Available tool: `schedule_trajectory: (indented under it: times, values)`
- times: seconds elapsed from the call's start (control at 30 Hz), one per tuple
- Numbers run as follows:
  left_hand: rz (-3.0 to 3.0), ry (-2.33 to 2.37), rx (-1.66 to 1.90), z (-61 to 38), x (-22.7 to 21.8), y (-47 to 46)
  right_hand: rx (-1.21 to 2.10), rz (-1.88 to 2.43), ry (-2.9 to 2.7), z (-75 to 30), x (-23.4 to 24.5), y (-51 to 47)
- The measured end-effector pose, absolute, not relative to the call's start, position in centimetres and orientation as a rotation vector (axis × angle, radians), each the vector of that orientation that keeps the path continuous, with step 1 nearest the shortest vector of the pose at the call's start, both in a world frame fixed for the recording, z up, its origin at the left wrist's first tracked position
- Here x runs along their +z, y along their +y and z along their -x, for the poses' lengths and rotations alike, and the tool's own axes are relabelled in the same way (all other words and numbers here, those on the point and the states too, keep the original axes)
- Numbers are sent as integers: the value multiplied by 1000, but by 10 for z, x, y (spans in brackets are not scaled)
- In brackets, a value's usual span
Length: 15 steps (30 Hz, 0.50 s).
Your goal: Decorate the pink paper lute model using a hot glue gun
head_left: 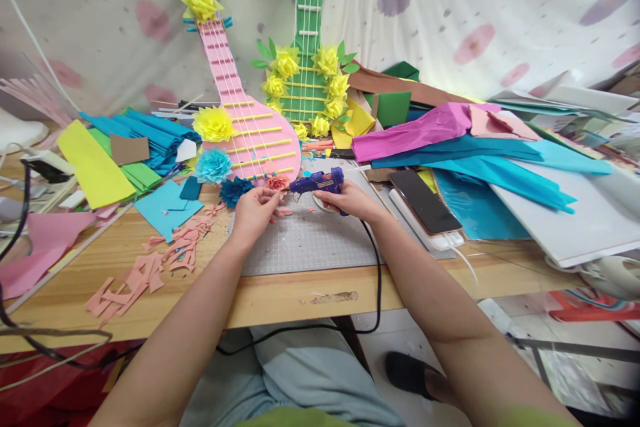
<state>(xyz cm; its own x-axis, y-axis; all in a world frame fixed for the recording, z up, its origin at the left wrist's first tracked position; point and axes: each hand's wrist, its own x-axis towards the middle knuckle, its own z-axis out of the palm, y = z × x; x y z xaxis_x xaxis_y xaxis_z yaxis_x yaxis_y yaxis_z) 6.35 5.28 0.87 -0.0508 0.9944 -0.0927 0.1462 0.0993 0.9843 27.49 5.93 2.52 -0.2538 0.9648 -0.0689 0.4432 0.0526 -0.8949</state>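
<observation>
At my wooden table (300, 297), backed by a pale flowered cloth (500, 7), craft paper spreads from edge to edge. A green paper guitar (309, 27) ringed with yellow flowers leans upright against the cloth, and a pink paper guitar (250, 127) lies slanted beside it, its body bearing a yellow flower (214, 123), a light-blue flower (213, 165) and a dark-blue flower (235, 191). Magenta and teal paper rolls (450, 140) pile up to the right, over a white board (590, 220). A grey cutting mat (310, 240) sits directly before me, a dark phone (425, 201) just beside its right edge. Pink paper scraps (150, 267) litter the wood to the left.

My right hand (353, 200) is closed around the handle of the blue glue gun (317, 181), whose nozzle points left, near the pink guitar's lower edge; its black cord (375, 273) trails over the table's front. My left hand (255, 208) pinches a small salmon paper flower (277, 182) between fingertips, held above the mat, just beside the gun's nozzle and touching the pink guitar's rim.
</observation>
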Motion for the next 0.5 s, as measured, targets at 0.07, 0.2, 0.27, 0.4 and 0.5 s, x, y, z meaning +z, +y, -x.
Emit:
schedule_trajectory:
  times: [0.07, 0.2, 0.27, 0.4, 0.5]
  values:
    - [-1235, 1408, 1073, -64, 10, 52, 1162, 1410, -1754, -275, 25, 59]
    - [-1259, 1431, 1036, -66, 14, 50, 1173, 1389, -1756, -274, 25, 59]
    - [-1263, 1437, 1036, -66, 15, 50, 1173, 1383, -1761, -275, 24, 60]
    - [-1282, 1431, 1057, -64, 14, 50, 1174, 1383, -1769, -277, 25, 60]
    - [-1300, 1446, 1068, -62, 12, 51, 1179, 1401, -1765, -277, 27, 59]
